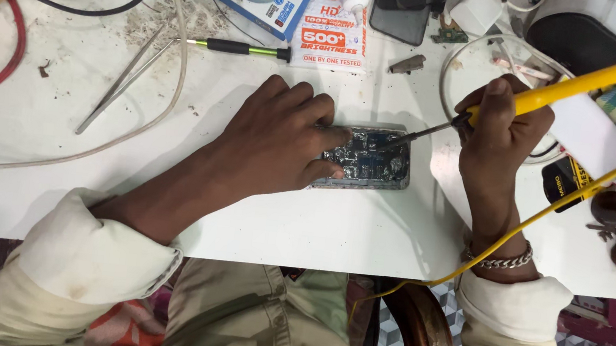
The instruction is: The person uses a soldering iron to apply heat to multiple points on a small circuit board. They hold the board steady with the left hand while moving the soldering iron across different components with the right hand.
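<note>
Presently, the fingers of the right hand (pixel 501 132) are closed around the yellow handle of a soldering iron (pixel 561 89), pen-fashion, with the thumb on top. The dark metal tip of the iron slants down and to the left and meets the upper right area of an opened phone (pixel 370 160), whose exposed interior shows metal shields and dark components. The left hand (pixel 277 143) lies palm down over the left part of the phone, fingers spread and slightly curled; the fingertips press on the board and hold the phone flat against the white worktable (pixel 317 227). The phone lies lengthwise near the centre of the table, between the two hands.

A yellow cable (pixel 548 213) runs from the iron's rear end, past the right wrist and over the near table edge. The right wrist carries a metal chain bracelet (pixel 499 259). Both forearms wear cream sleeves.

Beyond the left hand lie metal tweezers (pixel 123 85), a screwdriver with a green and black handle (pixel 241 48), and a white cable (pixel 174 67). A red and white flat package (pixel 330 30) lies just past the screwdriver tip.
</note>
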